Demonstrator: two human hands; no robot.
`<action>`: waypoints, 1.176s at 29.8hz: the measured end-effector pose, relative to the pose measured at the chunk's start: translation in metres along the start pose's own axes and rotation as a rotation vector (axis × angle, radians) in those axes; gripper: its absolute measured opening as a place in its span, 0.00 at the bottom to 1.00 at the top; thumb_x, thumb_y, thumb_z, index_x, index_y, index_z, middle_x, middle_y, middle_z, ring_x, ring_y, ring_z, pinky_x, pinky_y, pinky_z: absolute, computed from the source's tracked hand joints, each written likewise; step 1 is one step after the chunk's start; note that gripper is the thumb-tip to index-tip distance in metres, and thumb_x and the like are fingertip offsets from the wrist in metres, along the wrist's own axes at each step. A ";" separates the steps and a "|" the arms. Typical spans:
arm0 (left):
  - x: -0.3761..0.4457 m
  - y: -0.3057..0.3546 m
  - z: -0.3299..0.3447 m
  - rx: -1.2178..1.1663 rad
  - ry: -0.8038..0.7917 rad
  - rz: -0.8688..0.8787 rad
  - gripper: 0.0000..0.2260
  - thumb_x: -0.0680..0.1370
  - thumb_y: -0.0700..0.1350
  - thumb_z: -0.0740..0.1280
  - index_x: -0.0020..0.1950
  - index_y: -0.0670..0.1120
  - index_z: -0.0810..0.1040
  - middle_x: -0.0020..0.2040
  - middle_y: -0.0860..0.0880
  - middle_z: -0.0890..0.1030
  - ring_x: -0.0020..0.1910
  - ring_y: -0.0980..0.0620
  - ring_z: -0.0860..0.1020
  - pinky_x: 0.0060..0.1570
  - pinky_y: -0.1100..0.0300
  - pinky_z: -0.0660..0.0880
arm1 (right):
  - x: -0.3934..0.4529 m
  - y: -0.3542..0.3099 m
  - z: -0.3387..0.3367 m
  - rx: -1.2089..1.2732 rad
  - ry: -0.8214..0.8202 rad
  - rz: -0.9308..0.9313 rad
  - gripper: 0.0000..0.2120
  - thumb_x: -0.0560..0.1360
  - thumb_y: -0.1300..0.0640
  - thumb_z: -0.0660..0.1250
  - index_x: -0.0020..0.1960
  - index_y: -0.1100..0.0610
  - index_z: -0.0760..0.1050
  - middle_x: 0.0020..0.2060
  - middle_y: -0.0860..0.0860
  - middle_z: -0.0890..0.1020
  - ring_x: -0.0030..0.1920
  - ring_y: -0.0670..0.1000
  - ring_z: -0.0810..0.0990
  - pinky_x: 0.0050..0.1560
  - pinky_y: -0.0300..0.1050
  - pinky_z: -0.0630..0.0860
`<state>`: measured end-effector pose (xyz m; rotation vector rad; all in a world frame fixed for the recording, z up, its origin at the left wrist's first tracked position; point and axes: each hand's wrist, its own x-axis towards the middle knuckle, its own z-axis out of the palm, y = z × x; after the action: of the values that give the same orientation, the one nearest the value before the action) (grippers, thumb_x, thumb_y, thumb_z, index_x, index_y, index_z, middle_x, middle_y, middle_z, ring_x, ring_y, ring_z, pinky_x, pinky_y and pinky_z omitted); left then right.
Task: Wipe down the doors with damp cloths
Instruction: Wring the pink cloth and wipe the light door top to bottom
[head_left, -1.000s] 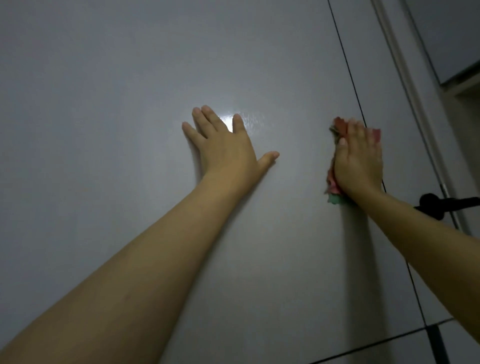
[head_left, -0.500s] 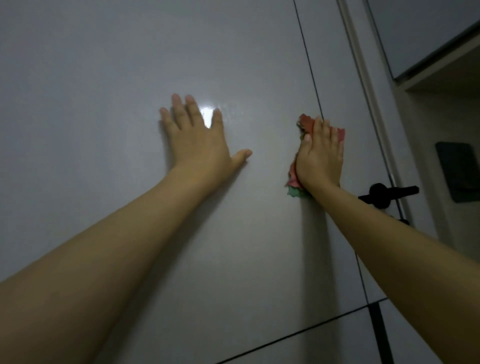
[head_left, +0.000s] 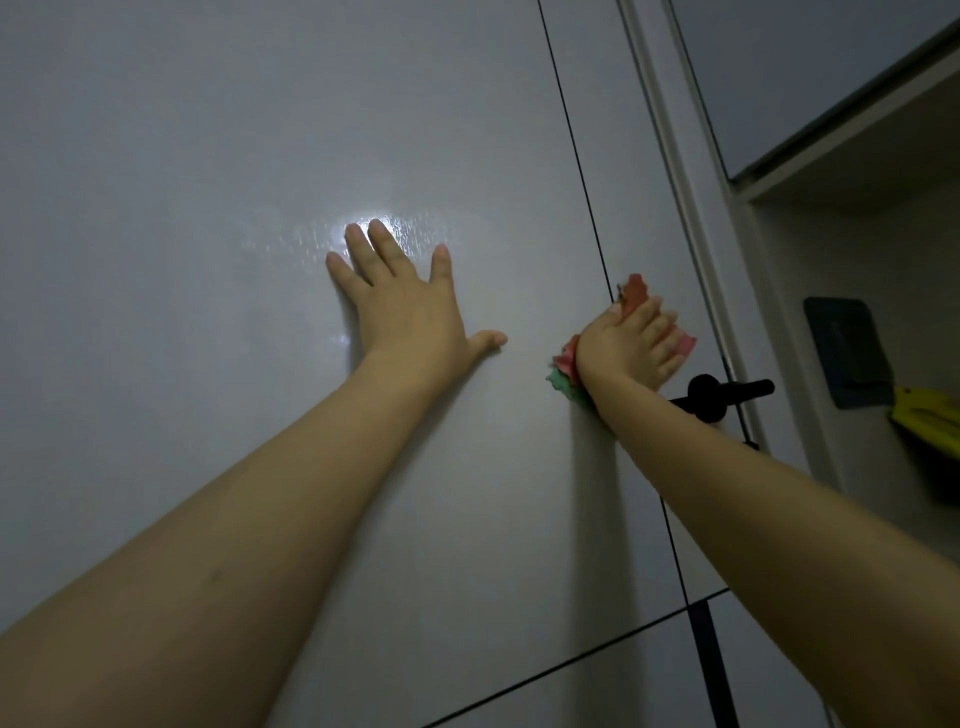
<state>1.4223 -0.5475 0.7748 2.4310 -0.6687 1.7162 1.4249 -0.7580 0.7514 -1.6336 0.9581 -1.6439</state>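
Note:
A pale grey door (head_left: 208, 208) fills most of the view, with a thin dark vertical groove running down its right part. My left hand (head_left: 410, 306) lies flat on the door with fingers spread, beside a bright wet glare patch. My right hand (head_left: 631, 345) presses a red and green cloth (head_left: 563, 376) against the door on the groove, fingers straight and angled to the right. The cloth shows above the fingers and below the wrist. A black lever handle (head_left: 727, 392) sticks out just right of that hand.
The pale door frame (head_left: 675, 182) runs down right of the door. Beyond it is a recessed wall with a dark plate (head_left: 847, 351) and a yellow object (head_left: 930, 421) at the right edge. A dark horizontal groove crosses the door low down.
My right hand has turned so its fingers point more to the right, and it sits lower, nearer the handle. My left hand stays flat. The camera has swung right.

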 end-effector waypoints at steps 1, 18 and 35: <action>0.001 0.000 0.001 0.004 0.010 -0.001 0.46 0.70 0.75 0.52 0.78 0.49 0.44 0.74 0.29 0.42 0.73 0.28 0.41 0.69 0.33 0.43 | 0.003 -0.001 0.001 -0.017 -0.014 0.016 0.29 0.81 0.44 0.41 0.77 0.55 0.40 0.77 0.55 0.43 0.76 0.57 0.42 0.72 0.54 0.34; 0.003 0.002 0.005 0.030 0.047 -0.006 0.44 0.72 0.74 0.52 0.78 0.49 0.44 0.74 0.28 0.42 0.73 0.27 0.42 0.69 0.33 0.44 | 0.038 -0.014 -0.016 0.097 -0.037 0.172 0.28 0.81 0.44 0.39 0.78 0.52 0.40 0.77 0.57 0.43 0.76 0.60 0.41 0.73 0.62 0.36; 0.002 -0.001 0.005 0.025 0.044 0.006 0.45 0.70 0.75 0.53 0.78 0.51 0.45 0.75 0.30 0.43 0.74 0.30 0.41 0.70 0.35 0.43 | -0.091 0.071 -0.009 0.045 -0.021 -0.606 0.28 0.80 0.46 0.40 0.78 0.52 0.44 0.77 0.52 0.47 0.77 0.50 0.41 0.76 0.49 0.38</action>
<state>1.4281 -0.5486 0.7753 2.4025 -0.6541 1.7850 1.4150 -0.7199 0.6425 -2.0300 0.4209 -2.0034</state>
